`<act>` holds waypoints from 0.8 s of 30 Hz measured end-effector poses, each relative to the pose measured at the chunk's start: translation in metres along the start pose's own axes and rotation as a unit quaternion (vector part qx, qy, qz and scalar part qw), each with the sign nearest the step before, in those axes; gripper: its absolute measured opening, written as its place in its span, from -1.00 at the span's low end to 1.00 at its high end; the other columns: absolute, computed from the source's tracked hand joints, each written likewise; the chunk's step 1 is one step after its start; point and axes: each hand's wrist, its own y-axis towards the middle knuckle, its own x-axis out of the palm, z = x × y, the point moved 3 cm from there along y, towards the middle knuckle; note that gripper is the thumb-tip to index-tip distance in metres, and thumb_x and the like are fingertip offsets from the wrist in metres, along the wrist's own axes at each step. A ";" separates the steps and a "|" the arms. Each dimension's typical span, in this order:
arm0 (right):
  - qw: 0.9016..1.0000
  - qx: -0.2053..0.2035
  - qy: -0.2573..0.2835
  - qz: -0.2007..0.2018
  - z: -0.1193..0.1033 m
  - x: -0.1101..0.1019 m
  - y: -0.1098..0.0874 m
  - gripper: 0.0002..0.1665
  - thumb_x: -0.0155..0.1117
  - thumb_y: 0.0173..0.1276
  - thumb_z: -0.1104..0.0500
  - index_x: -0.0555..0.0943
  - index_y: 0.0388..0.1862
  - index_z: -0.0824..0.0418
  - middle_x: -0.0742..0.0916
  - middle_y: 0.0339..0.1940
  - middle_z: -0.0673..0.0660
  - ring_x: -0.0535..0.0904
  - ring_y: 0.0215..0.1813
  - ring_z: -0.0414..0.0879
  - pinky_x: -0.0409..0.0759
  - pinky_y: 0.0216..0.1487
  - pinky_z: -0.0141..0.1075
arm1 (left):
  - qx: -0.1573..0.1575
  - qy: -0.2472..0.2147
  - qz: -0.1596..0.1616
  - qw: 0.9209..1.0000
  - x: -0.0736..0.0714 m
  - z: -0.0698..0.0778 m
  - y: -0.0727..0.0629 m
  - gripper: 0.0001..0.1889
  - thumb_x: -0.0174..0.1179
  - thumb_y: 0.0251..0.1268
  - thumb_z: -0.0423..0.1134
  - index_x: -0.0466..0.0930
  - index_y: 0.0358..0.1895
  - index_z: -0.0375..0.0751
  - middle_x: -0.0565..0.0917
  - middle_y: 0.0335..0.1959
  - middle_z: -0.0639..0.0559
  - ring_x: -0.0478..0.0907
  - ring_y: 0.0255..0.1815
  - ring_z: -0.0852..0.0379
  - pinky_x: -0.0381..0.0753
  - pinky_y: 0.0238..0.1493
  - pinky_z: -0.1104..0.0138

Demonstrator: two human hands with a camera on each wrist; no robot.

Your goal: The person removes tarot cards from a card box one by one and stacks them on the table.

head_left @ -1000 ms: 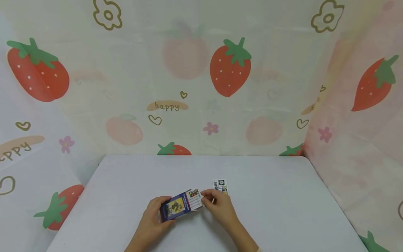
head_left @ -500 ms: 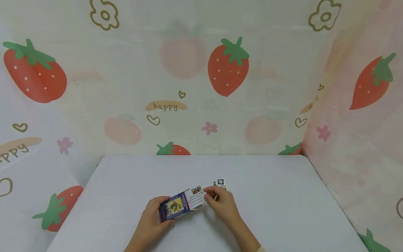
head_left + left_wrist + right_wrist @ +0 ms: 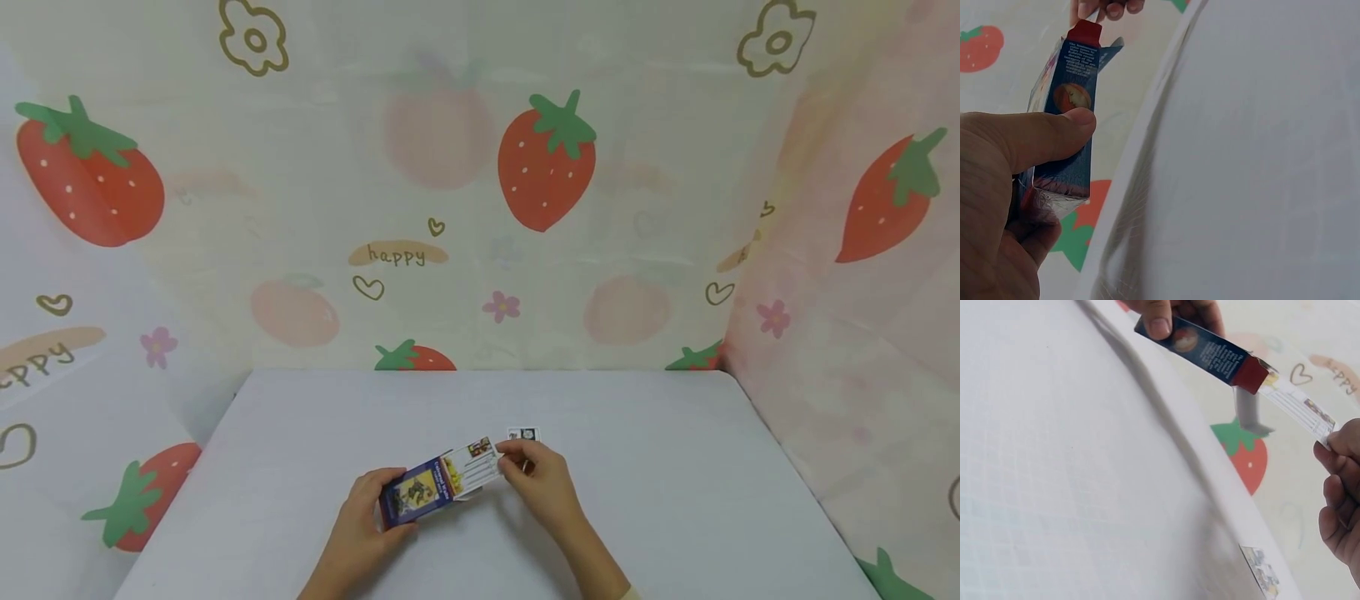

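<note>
My left hand [image 3: 358,523] grips a dark blue card box [image 3: 412,493], its front bearing a yellow picture and white lettering. In the left wrist view the thumb lies across the narrow side of the box [image 3: 1072,72]. The box's right end is open, with a red flap [image 3: 1250,375] and another flap hanging below it. A white printed card [image 3: 472,468] sticks well out of that end, showing text lines and small coloured pictures. Between thumb and index finger, my right hand [image 3: 546,490] pinches the card's outer corner. The card's inner end is hidden in the box.
Behind the right hand, another printed card [image 3: 523,433] lies on the white table [image 3: 660,483], partly covered in the head view. Strawberry-patterned cloth [image 3: 637,208] stands around the table's back and sides.
My right hand has moved up and to the right, drawing the card farther out of the box; a yellow picture on it now shows. The left hand and box stay nearly still.
</note>
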 end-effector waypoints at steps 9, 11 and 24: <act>1.000 -0.007 -0.006 0.003 -0.003 -0.014 0.007 -0.78 0.46 0.27 0.33 0.77 -0.13 0.10 0.71 -0.38 -0.09 0.53 -0.34 -0.22 0.54 -0.36 -0.45 | -0.022 -0.020 -0.008 1.000 -0.002 -0.001 -0.001 -0.14 0.69 -0.24 -0.30 0.51 0.29 -0.07 0.59 0.23 0.05 0.49 0.29 0.06 0.49 0.34 -0.09; 1.000 -0.008 -0.012 0.001 -0.004 -0.018 0.009 -0.78 0.46 0.28 0.32 0.77 -0.12 0.09 0.71 -0.36 -0.10 0.54 -0.32 -0.21 0.56 -0.35 -0.44 | -0.022 -0.018 -0.006 1.000 -0.002 -0.001 -0.001 -0.14 0.70 -0.25 -0.30 0.51 0.29 -0.06 0.59 0.23 0.06 0.49 0.28 0.06 0.50 0.33 -0.08; 0.998 -0.014 -0.052 -0.026 -0.002 -0.042 0.024 -0.81 0.43 0.34 0.28 0.78 -0.10 0.08 0.73 -0.31 -0.10 0.54 -0.27 -0.19 0.58 -0.26 -0.41 | -0.045 -0.013 -0.020 0.999 -0.001 -0.003 0.000 -0.14 0.69 -0.23 -0.31 0.50 0.30 -0.02 0.57 0.25 0.08 0.47 0.32 0.03 0.48 0.38 -0.08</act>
